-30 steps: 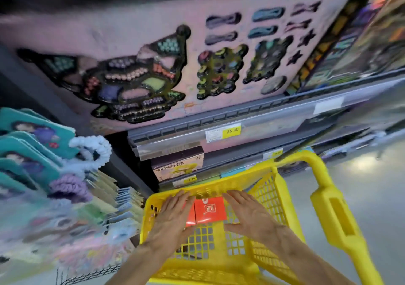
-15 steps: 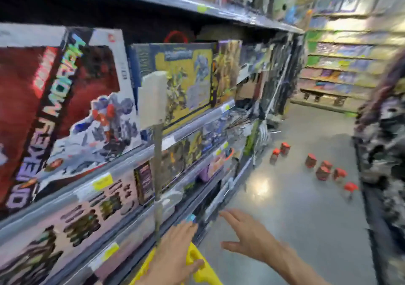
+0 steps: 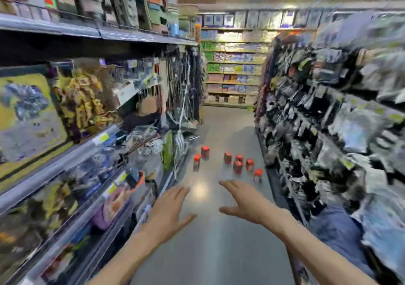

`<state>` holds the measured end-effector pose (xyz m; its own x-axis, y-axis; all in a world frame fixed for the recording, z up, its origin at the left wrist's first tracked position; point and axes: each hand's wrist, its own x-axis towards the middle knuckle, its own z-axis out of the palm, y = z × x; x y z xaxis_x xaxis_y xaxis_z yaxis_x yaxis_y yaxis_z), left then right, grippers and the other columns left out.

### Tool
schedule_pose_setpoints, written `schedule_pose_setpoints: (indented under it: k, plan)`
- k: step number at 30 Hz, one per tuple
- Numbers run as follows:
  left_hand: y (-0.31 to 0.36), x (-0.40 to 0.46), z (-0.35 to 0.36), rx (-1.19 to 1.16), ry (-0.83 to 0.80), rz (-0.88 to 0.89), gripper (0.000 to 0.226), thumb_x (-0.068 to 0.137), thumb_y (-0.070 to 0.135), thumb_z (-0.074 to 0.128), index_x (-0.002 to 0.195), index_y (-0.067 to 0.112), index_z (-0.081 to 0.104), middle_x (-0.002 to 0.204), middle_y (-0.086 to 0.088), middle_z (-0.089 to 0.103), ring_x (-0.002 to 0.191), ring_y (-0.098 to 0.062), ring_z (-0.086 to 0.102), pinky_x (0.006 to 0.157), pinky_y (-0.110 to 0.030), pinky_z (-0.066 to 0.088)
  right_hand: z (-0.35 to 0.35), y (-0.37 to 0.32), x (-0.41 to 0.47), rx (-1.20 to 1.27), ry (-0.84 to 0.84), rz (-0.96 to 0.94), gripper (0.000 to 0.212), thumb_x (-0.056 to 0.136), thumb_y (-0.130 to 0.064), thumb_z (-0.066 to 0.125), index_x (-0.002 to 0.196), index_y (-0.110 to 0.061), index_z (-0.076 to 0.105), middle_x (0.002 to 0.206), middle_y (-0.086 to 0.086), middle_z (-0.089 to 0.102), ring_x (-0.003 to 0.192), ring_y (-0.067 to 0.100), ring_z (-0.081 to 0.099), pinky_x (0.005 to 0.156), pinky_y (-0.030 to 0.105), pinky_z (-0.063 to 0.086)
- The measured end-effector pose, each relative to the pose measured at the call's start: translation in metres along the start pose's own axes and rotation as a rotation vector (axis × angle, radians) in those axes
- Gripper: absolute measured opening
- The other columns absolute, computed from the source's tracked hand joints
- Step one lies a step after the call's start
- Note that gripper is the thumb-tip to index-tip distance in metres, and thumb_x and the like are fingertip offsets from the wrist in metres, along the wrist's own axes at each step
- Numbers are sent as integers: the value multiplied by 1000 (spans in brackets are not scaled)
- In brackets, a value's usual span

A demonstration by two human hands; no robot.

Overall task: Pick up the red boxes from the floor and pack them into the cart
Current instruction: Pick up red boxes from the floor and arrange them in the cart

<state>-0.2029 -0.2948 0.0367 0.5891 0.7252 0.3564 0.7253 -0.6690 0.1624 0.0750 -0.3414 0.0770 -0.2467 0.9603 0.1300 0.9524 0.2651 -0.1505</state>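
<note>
a shop aisle with a grey floor (image 3: 219, 252) runs between crowded shelves (image 3: 87, 153), much of it blurred. both hands are empty, fingers spread and released: the left hand (image 3: 168, 210) and right hand (image 3: 247, 203) reach forward over the floor. the red boxes (image 3: 237, 164), about seven, stand scattered on the floor well ahead, near the right-hand shelving. the cart is out of view. this looks like the walk to fetch more; next comes stepping closer, bending down and closing each grip round a box.
</note>
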Motion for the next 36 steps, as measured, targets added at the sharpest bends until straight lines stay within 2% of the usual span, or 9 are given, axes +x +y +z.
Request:
schedule_pose_setpoints:
  k: [8, 12, 16, 20, 24, 28, 32, 36]
  plan:
    - [-16, 189, 52, -41, 40, 33, 74, 86, 63, 55, 143, 18, 43, 145, -4, 46, 134, -23, 40, 111, -36, 31, -40, 152, 92, -51, 54, 74, 84, 82, -62, 63, 149, -20, 35, 142, 5, 50, 127, 25, 48, 105, 37, 40]
    - [-55, 282, 90, -20, 40, 52, 77, 84, 66, 53, 143, 17, 43, 144, -5, 47, 133, -25, 42, 110, -38, 34, -33, 218, 160, -46, 56, 107, 84, 82, -60, 64, 150, -20, 34, 140, 6, 50, 130, 26, 46, 107, 38, 38]
    - [-103, 380, 120, -4, 59, 48, 76, 83, 64, 54, 141, 16, 46, 141, -8, 50, 130, -27, 45, 106, -37, 34, -27, 280, 247, -55, 55, 119, 83, 82, -58, 67, 149, -21, 35, 130, 4, 55, 125, 25, 49, 103, 33, 37]
    - [-150, 480, 140, -17, 41, 61, 73, 84, 63, 54, 140, 17, 47, 139, -4, 50, 128, -25, 46, 106, -36, 32, -34, 340, 338, -70, 40, 121, 86, 80, -64, 58, 150, -20, 34, 139, 6, 52, 127, 28, 48, 105, 37, 39]
    - [-186, 580, 164, -32, 47, 89, 67, 84, 58, 61, 137, 19, 48, 135, 0, 52, 125, -21, 47, 101, -28, 27, -41, 400, 422, -60, 60, 145, 82, 84, -51, 68, 150, -15, 35, 145, 7, 47, 131, 27, 45, 108, 35, 35]
    - [-224, 674, 205, -59, 20, 76, 66, 84, 61, 57, 138, 23, 45, 135, 4, 51, 124, -19, 46, 104, -34, 37, -31, 468, 507, -38, 48, 157, 83, 84, -46, 70, 152, -16, 32, 149, 9, 43, 134, 28, 42, 110, 33, 32]
    - [-262, 772, 249, -72, 26, 97, 58, 84, 55, 64, 129, 22, 48, 124, 2, 54, 118, -19, 47, 98, -29, 32, -14, 543, 604, -38, 53, 127, 84, 85, -48, 70, 152, -14, 33, 148, 10, 45, 130, 31, 46, 107, 36, 36]
    - [-308, 878, 288, -67, -7, 36, 71, 84, 64, 56, 139, 20, 45, 137, 2, 50, 129, -20, 43, 107, -38, 36, -9, 623, 706, -39, 28, 117, 85, 87, -53, 67, 153, -17, 28, 151, 8, 42, 133, 28, 42, 109, 32, 33]
